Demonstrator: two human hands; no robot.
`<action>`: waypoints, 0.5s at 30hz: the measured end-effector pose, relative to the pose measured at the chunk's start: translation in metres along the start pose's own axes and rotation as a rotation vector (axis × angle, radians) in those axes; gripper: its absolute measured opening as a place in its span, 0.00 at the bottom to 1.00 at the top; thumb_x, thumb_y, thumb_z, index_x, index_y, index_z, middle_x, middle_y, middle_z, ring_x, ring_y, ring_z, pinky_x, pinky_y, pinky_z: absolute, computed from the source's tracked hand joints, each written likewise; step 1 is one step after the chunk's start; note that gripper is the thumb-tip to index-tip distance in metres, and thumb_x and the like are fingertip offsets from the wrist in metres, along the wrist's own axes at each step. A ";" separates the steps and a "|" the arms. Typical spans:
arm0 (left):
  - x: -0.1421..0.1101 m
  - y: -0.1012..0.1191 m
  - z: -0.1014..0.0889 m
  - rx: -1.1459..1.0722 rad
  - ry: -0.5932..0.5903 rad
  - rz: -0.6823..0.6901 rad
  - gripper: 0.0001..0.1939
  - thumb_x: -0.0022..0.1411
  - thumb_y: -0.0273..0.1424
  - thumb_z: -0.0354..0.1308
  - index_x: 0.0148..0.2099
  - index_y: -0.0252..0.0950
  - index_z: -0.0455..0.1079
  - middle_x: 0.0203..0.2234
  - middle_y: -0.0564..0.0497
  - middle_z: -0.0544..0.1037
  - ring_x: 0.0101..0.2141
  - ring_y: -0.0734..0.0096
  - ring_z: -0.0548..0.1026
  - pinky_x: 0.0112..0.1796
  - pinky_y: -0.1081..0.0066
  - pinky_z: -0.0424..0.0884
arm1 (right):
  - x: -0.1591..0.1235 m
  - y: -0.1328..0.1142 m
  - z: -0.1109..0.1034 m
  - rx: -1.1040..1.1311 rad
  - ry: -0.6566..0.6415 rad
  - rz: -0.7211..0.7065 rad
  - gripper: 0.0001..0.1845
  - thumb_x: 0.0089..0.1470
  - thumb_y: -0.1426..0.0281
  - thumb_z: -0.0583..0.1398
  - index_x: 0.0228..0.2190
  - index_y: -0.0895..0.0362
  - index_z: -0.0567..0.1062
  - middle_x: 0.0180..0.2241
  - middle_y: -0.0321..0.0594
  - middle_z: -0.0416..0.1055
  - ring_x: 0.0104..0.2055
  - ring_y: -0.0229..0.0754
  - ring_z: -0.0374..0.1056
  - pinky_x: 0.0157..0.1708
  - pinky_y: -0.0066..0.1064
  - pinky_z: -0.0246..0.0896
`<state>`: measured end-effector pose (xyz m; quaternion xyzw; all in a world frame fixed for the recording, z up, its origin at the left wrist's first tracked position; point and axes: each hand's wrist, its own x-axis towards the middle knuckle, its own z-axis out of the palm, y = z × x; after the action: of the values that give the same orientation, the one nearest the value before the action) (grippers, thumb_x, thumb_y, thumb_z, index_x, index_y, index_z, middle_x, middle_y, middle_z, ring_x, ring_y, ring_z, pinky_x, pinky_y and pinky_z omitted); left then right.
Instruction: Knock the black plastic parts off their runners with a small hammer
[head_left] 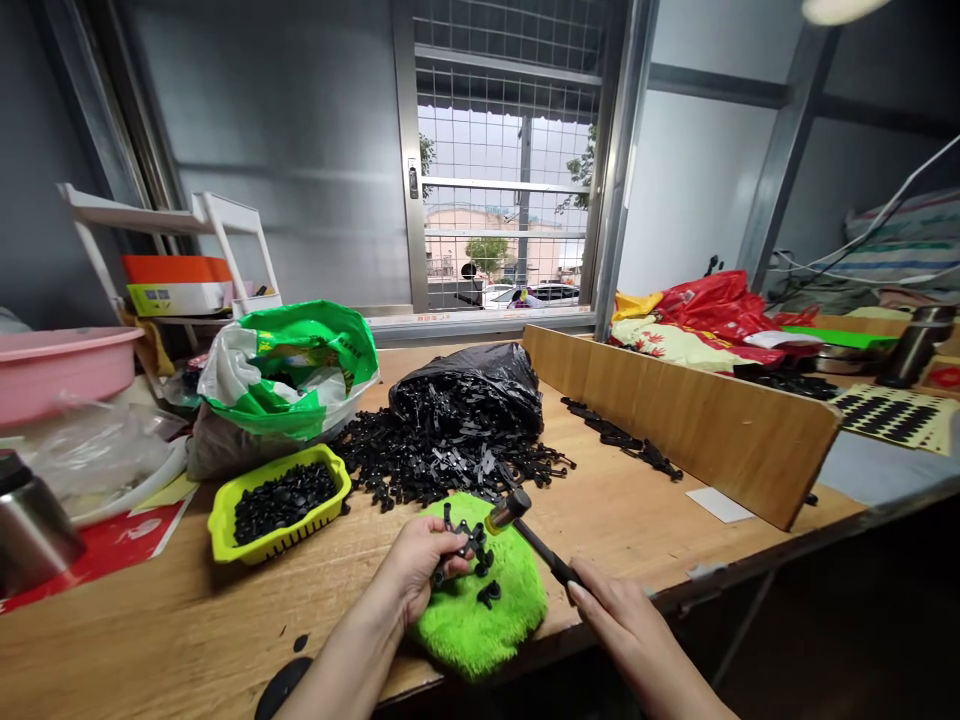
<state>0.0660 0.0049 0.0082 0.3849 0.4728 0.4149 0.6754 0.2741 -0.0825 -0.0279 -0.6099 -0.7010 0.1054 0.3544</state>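
My left hand (420, 570) grips a branched black plastic moulded piece (461, 545) just above a fuzzy green microfibre pad (480, 625). My right hand (622, 625) is shut around the black handle of a small hammer (544, 550), whose dark, brass-ringed head sits close to the held piece. A loose black plastic piece (489, 594) lies on the pad. Behind it spreads a heap of black plastic pieces (442, 465), spilling from a black plastic bag (472, 385). To the left, a lime-yellow basket (274, 545) holds small black parts.
A green-and-white plastic bag (292, 365) and a pink basin (64, 370) stand left, with a steel flask (30, 530) near the corner. A wooden board (675, 425) stands upright on the table at right. The table's front edge runs just beyond my right hand.
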 end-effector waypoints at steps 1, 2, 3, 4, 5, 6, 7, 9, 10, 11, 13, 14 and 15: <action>0.000 0.000 0.000 0.001 -0.003 0.000 0.11 0.56 0.12 0.49 0.25 0.29 0.59 0.15 0.48 0.71 0.13 0.82 0.67 0.14 0.86 0.61 | 0.000 0.001 0.000 -0.007 -0.003 -0.001 0.27 0.57 0.52 0.41 0.34 0.55 0.73 0.30 0.43 0.73 0.33 0.47 0.68 0.29 0.32 0.59; 0.000 -0.001 0.000 0.002 -0.005 0.002 0.11 0.56 0.12 0.49 0.25 0.29 0.59 0.15 0.48 0.71 0.13 0.82 0.67 0.14 0.86 0.61 | 0.000 0.002 0.001 -0.015 -0.006 -0.002 0.27 0.57 0.52 0.42 0.35 0.55 0.73 0.30 0.43 0.73 0.32 0.47 0.67 0.29 0.32 0.60; 0.001 -0.001 0.000 0.003 -0.005 0.006 0.11 0.56 0.12 0.49 0.25 0.29 0.59 0.15 0.48 0.71 0.13 0.82 0.67 0.14 0.86 0.61 | 0.000 0.003 0.001 -0.023 -0.009 -0.003 0.27 0.57 0.52 0.42 0.35 0.55 0.73 0.30 0.43 0.73 0.32 0.47 0.67 0.29 0.32 0.60; 0.001 -0.002 0.000 0.005 -0.004 0.010 0.11 0.55 0.12 0.49 0.25 0.29 0.59 0.15 0.48 0.71 0.13 0.82 0.67 0.14 0.86 0.61 | 0.000 0.003 0.001 -0.033 -0.013 -0.005 0.27 0.57 0.53 0.42 0.36 0.55 0.73 0.30 0.44 0.73 0.33 0.47 0.68 0.29 0.32 0.60; 0.002 -0.002 0.000 0.007 0.001 0.014 0.11 0.55 0.12 0.49 0.25 0.30 0.59 0.15 0.48 0.71 0.12 0.82 0.67 0.14 0.86 0.60 | -0.001 0.003 0.001 -0.043 -0.017 -0.009 0.27 0.57 0.53 0.42 0.36 0.55 0.73 0.31 0.44 0.73 0.33 0.47 0.68 0.28 0.32 0.60; 0.002 -0.003 0.000 0.009 0.005 0.016 0.11 0.55 0.13 0.49 0.25 0.30 0.58 0.14 0.48 0.71 0.12 0.81 0.67 0.14 0.86 0.60 | -0.001 0.002 0.000 -0.055 -0.023 -0.015 0.26 0.58 0.54 0.42 0.35 0.55 0.72 0.30 0.43 0.73 0.32 0.46 0.68 0.28 0.31 0.59; 0.003 -0.004 -0.001 0.010 0.010 0.018 0.11 0.55 0.13 0.49 0.25 0.30 0.58 0.14 0.48 0.71 0.12 0.81 0.67 0.13 0.86 0.59 | -0.001 0.001 -0.001 -0.068 -0.031 -0.023 0.24 0.58 0.54 0.43 0.34 0.54 0.72 0.29 0.42 0.73 0.31 0.46 0.68 0.27 0.31 0.59; 0.004 -0.006 -0.001 0.011 0.010 0.024 0.12 0.55 0.14 0.50 0.24 0.31 0.57 0.13 0.49 0.71 0.11 0.81 0.66 0.13 0.85 0.57 | 0.000 -0.004 -0.005 -0.100 -0.051 -0.042 0.22 0.58 0.55 0.44 0.31 0.53 0.71 0.25 0.38 0.71 0.27 0.44 0.67 0.25 0.30 0.58; 0.005 -0.007 -0.002 0.010 0.007 0.029 0.12 0.54 0.14 0.51 0.24 0.32 0.56 0.13 0.49 0.71 0.11 0.81 0.65 0.12 0.85 0.57 | 0.000 -0.007 -0.007 -0.116 -0.058 -0.053 0.21 0.59 0.55 0.44 0.29 0.53 0.69 0.23 0.37 0.70 0.26 0.43 0.66 0.25 0.30 0.57; 0.006 -0.007 -0.002 0.007 0.006 0.036 0.12 0.53 0.14 0.52 0.24 0.32 0.56 0.13 0.50 0.71 0.11 0.80 0.65 0.12 0.85 0.57 | 0.001 -0.009 -0.009 -0.132 -0.062 -0.063 0.21 0.59 0.55 0.43 0.28 0.53 0.68 0.22 0.36 0.69 0.25 0.43 0.66 0.24 0.29 0.56; 0.007 -0.008 -0.003 0.002 0.008 0.050 0.13 0.50 0.14 0.53 0.24 0.33 0.55 0.12 0.51 0.70 0.12 0.79 0.66 0.13 0.84 0.57 | 0.004 -0.014 -0.012 -0.165 -0.050 -0.080 0.22 0.60 0.57 0.40 0.29 0.53 0.65 0.23 0.37 0.68 0.26 0.43 0.66 0.25 0.29 0.55; 0.007 -0.009 -0.003 -0.001 0.011 0.057 0.13 0.49 0.13 0.54 0.24 0.33 0.54 0.12 0.52 0.70 0.13 0.78 0.67 0.13 0.84 0.58 | 0.005 -0.015 -0.013 -0.188 -0.044 -0.087 0.22 0.61 0.58 0.38 0.30 0.53 0.65 0.24 0.38 0.68 0.26 0.43 0.66 0.24 0.29 0.54; 0.008 -0.009 -0.003 -0.003 0.013 0.064 0.14 0.48 0.13 0.54 0.24 0.34 0.54 0.12 0.52 0.70 0.13 0.78 0.67 0.13 0.84 0.58 | 0.005 -0.016 -0.013 -0.217 -0.043 -0.096 0.21 0.61 0.58 0.38 0.31 0.53 0.64 0.23 0.38 0.67 0.26 0.43 0.66 0.23 0.30 0.53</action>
<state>0.0661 0.0091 -0.0033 0.3961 0.4638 0.4393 0.6595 0.2695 -0.0849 -0.0068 -0.6080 -0.7442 0.0248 0.2756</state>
